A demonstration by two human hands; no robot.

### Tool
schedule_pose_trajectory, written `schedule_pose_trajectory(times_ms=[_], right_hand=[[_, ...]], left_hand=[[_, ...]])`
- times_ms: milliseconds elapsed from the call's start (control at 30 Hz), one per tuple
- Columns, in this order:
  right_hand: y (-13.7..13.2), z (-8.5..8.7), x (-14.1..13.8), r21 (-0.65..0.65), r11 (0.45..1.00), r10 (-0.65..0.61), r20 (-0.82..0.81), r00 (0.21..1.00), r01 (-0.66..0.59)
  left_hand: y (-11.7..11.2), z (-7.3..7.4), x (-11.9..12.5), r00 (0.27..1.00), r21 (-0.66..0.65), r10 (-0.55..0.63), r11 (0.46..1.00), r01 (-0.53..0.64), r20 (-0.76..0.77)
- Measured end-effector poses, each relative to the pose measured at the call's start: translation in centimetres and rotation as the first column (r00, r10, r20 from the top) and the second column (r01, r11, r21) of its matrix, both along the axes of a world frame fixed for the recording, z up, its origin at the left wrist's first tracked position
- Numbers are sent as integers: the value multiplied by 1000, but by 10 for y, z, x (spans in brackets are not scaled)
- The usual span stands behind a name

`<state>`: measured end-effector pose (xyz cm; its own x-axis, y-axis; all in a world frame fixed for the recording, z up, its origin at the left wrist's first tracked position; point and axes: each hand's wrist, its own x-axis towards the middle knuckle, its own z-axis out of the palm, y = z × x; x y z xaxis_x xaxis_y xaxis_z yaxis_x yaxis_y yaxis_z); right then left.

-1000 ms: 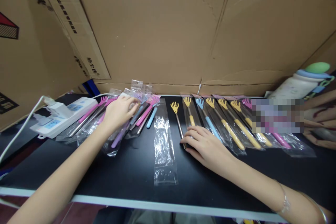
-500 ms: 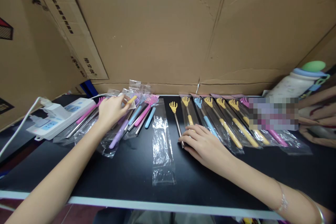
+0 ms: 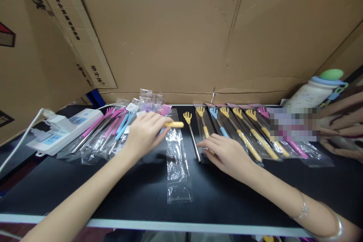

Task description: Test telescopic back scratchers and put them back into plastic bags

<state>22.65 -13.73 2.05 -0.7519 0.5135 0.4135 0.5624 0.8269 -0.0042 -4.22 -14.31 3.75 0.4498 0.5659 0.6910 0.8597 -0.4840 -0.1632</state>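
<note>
My left hand holds a yellow handle sleeve by one end, its tip poking right over an empty clear bag on the black table. A bare yellow back scratcher with a metal shaft lies just right of that bag. My right hand rests with fingers spread on the shaft's lower end and on the nearest bagged scratcher. To the right lies a row of bagged scratchers, yellow, blue and pink. A loose pile of bagged pink, blue and purple scratchers lies left of my left hand.
A white power strip with cable sits at the far left. Cardboard sheets wall in the back and left. A pale bottle with a green cap stands at back right, beside another person's hands. The table's front edge runs close below.
My left hand came away from the pile at the left carrying the yellow sleeve and moved right, over the empty bag. My right hand stayed on the scratcher shaft.
</note>
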Motion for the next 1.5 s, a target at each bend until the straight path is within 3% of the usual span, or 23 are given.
schedule_pose_trajectory(times_ms=[100,367,533,667,800,933,1000,1067,1167,1267,1367,1433,1500], right_hand=[[8,0,-2,1,998,-57,15,998,57],[20,7,-26,26,991,-131,197,972,129],[28,11,-49,-18,964,-245,323,914,264],[35,4,-58,-56,936,-305,367,879,348],[38,0,-60,-72,927,-323,345,882,368],[37,14,-51,-139,916,-339,235,911,377],[39,25,-41,-309,895,-323,50,945,322],[43,34,-30,-521,842,-289,-216,933,141],[50,36,-9,-675,724,-336,-524,782,-141],[53,27,8,-765,572,-488,-608,627,-296],[50,18,15,-798,423,-606,-601,521,-429],[46,14,14,-789,399,-639,-604,475,-467],[42,13,10,-769,424,-646,-627,435,-479]], left_hand=[[-7,-10,18,994,-152,-95,985,85,-59],[-5,-29,22,988,-437,-96,899,34,-121],[-5,-29,22,991,-473,-110,879,60,-79],[-4,-30,21,990,-482,-125,873,79,-63],[-3,-30,20,990,-502,-127,861,79,-63],[-3,-30,20,993,-503,-100,862,56,-60],[-3,-31,20,995,-494,-91,868,56,-47],[-3,-31,20,996,-479,-87,875,66,-22],[-2,-32,19,996,-446,-83,891,88,30],[-2,-30,18,993,-418,-89,902,112,75],[-3,-26,18,982,-408,-122,897,171,144],[-4,-24,19,974,-413,-122,890,194,193],[-6,-22,20,971,-445,-82,878,177,225]])
